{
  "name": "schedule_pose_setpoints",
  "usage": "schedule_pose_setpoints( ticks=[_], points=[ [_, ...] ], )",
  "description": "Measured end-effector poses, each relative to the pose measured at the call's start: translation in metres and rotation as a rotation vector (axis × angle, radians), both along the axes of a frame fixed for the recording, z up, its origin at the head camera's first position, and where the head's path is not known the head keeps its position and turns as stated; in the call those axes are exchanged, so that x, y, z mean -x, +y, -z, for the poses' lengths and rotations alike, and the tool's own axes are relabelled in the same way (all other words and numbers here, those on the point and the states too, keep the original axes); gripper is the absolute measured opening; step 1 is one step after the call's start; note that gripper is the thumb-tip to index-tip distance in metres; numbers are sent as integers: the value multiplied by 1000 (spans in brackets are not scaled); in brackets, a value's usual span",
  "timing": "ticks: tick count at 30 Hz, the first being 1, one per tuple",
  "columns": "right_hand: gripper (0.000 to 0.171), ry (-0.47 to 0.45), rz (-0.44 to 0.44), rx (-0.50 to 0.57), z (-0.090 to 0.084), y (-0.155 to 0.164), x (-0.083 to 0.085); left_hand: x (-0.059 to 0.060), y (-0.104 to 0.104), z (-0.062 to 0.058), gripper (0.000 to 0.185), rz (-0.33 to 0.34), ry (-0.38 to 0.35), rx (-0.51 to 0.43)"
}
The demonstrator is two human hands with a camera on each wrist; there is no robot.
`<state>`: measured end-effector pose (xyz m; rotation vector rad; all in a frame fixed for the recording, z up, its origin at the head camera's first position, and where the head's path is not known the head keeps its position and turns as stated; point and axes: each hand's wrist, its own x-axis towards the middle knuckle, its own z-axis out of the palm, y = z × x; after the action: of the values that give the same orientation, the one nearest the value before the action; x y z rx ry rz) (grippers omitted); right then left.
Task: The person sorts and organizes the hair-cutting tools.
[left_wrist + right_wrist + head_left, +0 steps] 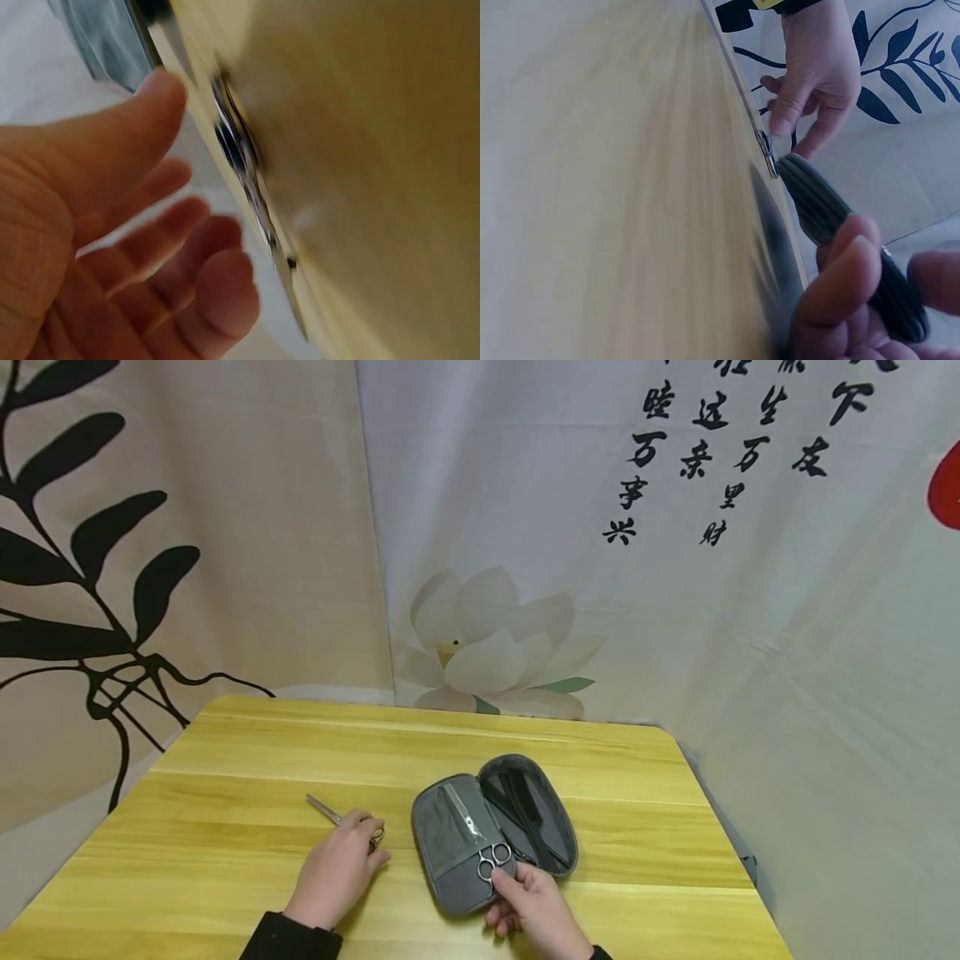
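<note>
An unfolded grey zip case (453, 893) tilts up at the table's near middle, its near edge pinched between thumb and fingers of my right hand (538, 908). Silver scissors (486, 867) sit in its left-half pocket, finger rings showing by my right thumb. To the left, my left hand (330, 870) hovers at a second pair of scissors (324, 810) lying on the table, partly covering it in the head view. The left wrist view shows this pair (251, 187) flat on the wood, with a gap between it and the loosely bent fingers (225, 292).
In the case's right half lie a black comb (521, 797) and other dark tools. A slim clear-wrapped item (461, 810) stands in the left pocket. The yellow wooden table (300, 743) ends at a printed cloth backdrop (487, 485).
</note>
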<state>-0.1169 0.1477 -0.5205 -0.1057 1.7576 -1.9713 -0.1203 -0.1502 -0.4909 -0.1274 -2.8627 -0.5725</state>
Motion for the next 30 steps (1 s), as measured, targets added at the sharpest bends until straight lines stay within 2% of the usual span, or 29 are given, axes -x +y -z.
schedule_pose_setpoints(
  ticks=[2, 5, 10, 14, 18, 23, 26, 30],
  points=[
    [30, 13, -5, -23, 0, 1, 0, 4, -8, 0, 42, 37, -19, 65],
    [33, 25, -16, -59, 1, 3, 0, 10, -15, 1, 45, 62, -77, 111],
    [36, 88, -64, -150, -1, 8, 0, 17, -21, 3, 43, 63, -136, 124],
    [38, 135, -92, -215, -6, 12, 1, 22, -23, 3, 43, 58, -147, 118],
    [38, 135, -100, -248, -10, 14, 1, 25, -23, 1, 40, 59, -161, 126],
    [38, 130, -94, -261, -11, 14, 0, 25, -24, 2, 29, 58, -159, 145],
    [37, 136, -93, -260, -10, 15, 0, 24, -25, 3, 29, 59, -147, 143],
    [37, 137, -93, -246, -10, 15, -1, 24, -26, 5, 26, 58, -169, 147]
  ],
)
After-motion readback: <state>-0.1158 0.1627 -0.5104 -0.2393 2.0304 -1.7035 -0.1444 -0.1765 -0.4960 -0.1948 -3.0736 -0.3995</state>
